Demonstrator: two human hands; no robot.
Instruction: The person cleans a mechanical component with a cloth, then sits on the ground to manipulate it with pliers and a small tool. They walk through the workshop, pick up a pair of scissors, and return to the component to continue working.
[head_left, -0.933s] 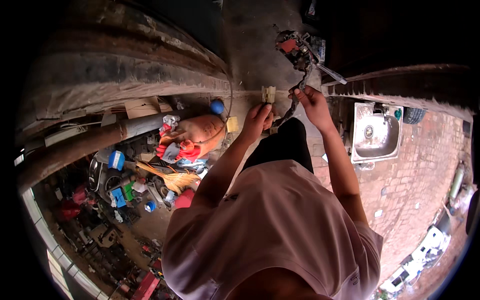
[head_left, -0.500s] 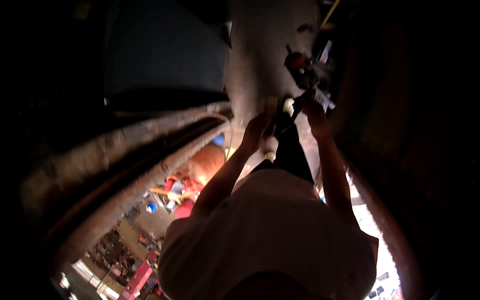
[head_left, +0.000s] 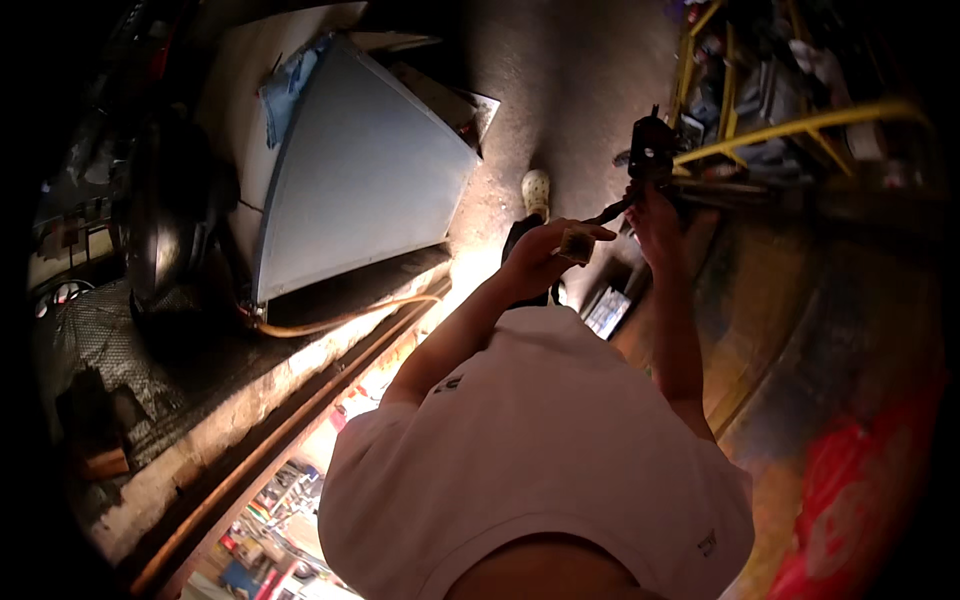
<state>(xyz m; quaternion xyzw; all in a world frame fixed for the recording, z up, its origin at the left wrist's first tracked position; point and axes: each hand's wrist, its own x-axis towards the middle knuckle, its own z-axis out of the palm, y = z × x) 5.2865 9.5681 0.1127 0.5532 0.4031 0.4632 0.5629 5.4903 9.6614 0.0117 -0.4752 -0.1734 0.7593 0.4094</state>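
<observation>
My left hand (head_left: 540, 250) is closed around a small squarish tan block (head_left: 577, 246) in front of my body. My right hand (head_left: 655, 225) grips the lower end of a dark metal-looking tool or machine part (head_left: 650, 148); shadow keeps its exact kind from showing. A dark cord or bar (head_left: 612, 210) runs from that part down toward my left hand. Whether the left fingers also touch it I cannot tell.
A large pale panel or cabinet (head_left: 370, 170) stands on the left, with a blue cloth (head_left: 290, 92) on its edge. An orange cable (head_left: 350, 325) lies below it. Yellow-framed racks (head_left: 800, 120) crowd the right. A light-coloured shoe (head_left: 536, 192) shows on the concrete floor (head_left: 570, 90).
I have moved from the doorway into the room, and the view is brighter. Both hands still hold their things; the dark part has swung more upright beside the yellow rack.
</observation>
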